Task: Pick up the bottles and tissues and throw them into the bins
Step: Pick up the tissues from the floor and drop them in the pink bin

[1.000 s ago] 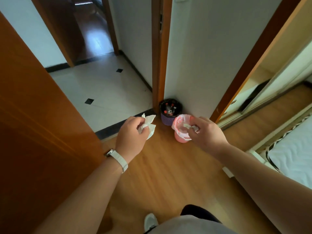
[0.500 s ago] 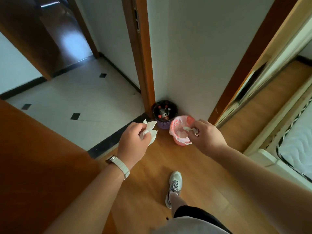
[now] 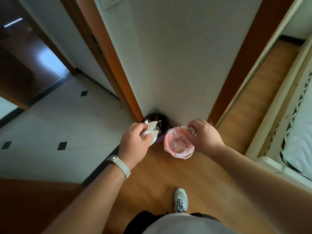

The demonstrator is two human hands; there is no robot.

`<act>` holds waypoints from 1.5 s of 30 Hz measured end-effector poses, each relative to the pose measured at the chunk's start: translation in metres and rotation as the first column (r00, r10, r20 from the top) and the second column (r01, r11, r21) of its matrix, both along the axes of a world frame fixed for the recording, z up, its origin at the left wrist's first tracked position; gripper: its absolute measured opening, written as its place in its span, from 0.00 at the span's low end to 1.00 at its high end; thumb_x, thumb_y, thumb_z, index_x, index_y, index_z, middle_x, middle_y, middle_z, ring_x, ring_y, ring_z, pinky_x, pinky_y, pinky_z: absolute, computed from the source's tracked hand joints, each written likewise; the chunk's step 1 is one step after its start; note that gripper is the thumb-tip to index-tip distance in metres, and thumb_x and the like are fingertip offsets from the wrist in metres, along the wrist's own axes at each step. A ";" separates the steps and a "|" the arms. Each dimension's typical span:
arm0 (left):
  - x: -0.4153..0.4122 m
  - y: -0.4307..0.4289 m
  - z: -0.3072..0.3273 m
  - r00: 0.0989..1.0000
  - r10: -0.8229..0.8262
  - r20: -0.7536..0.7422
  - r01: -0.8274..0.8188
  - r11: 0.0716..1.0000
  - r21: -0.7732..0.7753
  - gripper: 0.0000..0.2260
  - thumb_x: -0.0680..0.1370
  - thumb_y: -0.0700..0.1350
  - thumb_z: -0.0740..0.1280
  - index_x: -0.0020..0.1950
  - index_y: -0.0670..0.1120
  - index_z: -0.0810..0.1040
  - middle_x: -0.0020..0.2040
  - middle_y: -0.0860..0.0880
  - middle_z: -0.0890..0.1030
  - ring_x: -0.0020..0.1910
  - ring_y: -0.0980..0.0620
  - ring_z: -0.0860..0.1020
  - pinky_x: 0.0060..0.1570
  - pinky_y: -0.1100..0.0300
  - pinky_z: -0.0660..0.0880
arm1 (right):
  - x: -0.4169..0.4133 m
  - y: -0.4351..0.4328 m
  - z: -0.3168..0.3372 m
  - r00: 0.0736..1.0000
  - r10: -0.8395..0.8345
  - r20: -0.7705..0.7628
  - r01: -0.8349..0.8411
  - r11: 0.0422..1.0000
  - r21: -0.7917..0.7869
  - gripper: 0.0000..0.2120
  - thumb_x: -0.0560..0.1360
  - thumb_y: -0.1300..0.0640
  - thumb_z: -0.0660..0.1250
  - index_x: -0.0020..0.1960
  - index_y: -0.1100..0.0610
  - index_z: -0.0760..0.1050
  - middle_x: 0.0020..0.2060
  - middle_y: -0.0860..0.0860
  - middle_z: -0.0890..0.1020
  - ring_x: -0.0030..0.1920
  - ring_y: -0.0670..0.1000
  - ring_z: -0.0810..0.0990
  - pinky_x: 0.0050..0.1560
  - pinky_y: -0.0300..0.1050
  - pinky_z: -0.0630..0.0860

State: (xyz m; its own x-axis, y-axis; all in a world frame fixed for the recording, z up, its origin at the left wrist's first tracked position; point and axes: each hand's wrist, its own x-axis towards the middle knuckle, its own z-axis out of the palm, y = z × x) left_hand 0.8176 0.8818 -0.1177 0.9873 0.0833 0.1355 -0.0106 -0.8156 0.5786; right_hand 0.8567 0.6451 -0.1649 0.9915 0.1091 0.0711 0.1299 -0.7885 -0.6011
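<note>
Two small bins stand on the wooden floor against the white wall. The pink-lined bin (image 3: 170, 150) holds crumpled tissues. To its left is a purple bin (image 3: 160, 138) with a black liner and bottles inside. My left hand (image 3: 135, 142) grips a white tissue (image 3: 152, 130) over the near edge of the purple bin. My right hand (image 3: 202, 135) pinches a small crumpled tissue (image 3: 190, 129) above the far right rim of the pink bin.
A wooden door frame (image 3: 121, 92) rises just left of the bins. Beyond it lies a white tiled floor (image 3: 59, 124). A bed with a white mattress (image 3: 300, 141) is at the right. My shoe (image 3: 180, 200) rests on the floor below the bins.
I have stepped closer, so the bins look larger and nearer. Both hands moved forward with their tissues and now hover over the bins.
</note>
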 end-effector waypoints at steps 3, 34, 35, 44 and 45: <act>0.029 -0.010 -0.003 0.998 -0.049 -0.027 0.048 0.999 -0.020 0.07 0.75 0.41 0.67 0.51 0.44 0.80 0.48 0.50 0.78 0.43 0.52 0.75 0.37 0.67 0.68 | 0.009 -0.005 -0.004 1.000 -0.021 -0.008 0.021 1.000 0.016 0.04 0.74 0.56 0.67 0.47 0.53 0.79 0.41 0.47 0.78 0.39 0.51 0.77 0.37 0.45 0.75; 0.283 -0.003 -0.332 0.631 -0.633 -0.449 0.673 0.734 -0.088 0.12 0.78 0.44 0.63 0.59 0.41 0.79 0.58 0.44 0.78 0.54 0.43 0.77 0.48 0.54 0.74 | 0.127 0.056 -0.278 0.831 -0.422 -0.363 0.346 0.902 -0.257 0.07 0.75 0.57 0.65 0.51 0.55 0.79 0.45 0.50 0.79 0.43 0.55 0.77 0.35 0.44 0.70; 0.284 -0.008 -0.358 0.621 -0.630 -0.466 0.679 0.730 -0.083 0.13 0.78 0.45 0.64 0.60 0.42 0.78 0.59 0.44 0.78 0.54 0.43 0.77 0.49 0.55 0.73 | 0.130 0.053 -0.302 0.825 -0.419 -0.379 0.338 0.904 -0.262 0.07 0.75 0.57 0.65 0.52 0.55 0.79 0.45 0.50 0.78 0.44 0.55 0.77 0.36 0.45 0.72; 0.290 -0.036 -0.569 0.577 -0.635 -0.513 0.763 0.643 0.063 0.09 0.78 0.45 0.63 0.51 0.41 0.79 0.53 0.45 0.78 0.49 0.42 0.76 0.42 0.54 0.71 | 0.137 0.024 -0.514 0.809 -0.406 -0.425 0.305 0.908 -0.288 0.08 0.74 0.60 0.63 0.51 0.58 0.79 0.46 0.53 0.79 0.44 0.59 0.77 0.35 0.49 0.75; 0.290 -0.037 -0.588 0.569 -0.633 -0.524 0.773 0.630 0.079 0.09 0.78 0.45 0.63 0.51 0.41 0.79 0.52 0.45 0.78 0.49 0.43 0.75 0.42 0.55 0.70 | 0.135 0.023 -0.534 0.809 -0.390 -0.440 0.280 0.914 -0.294 0.08 0.74 0.60 0.63 0.51 0.58 0.79 0.46 0.53 0.79 0.45 0.59 0.77 0.36 0.50 0.75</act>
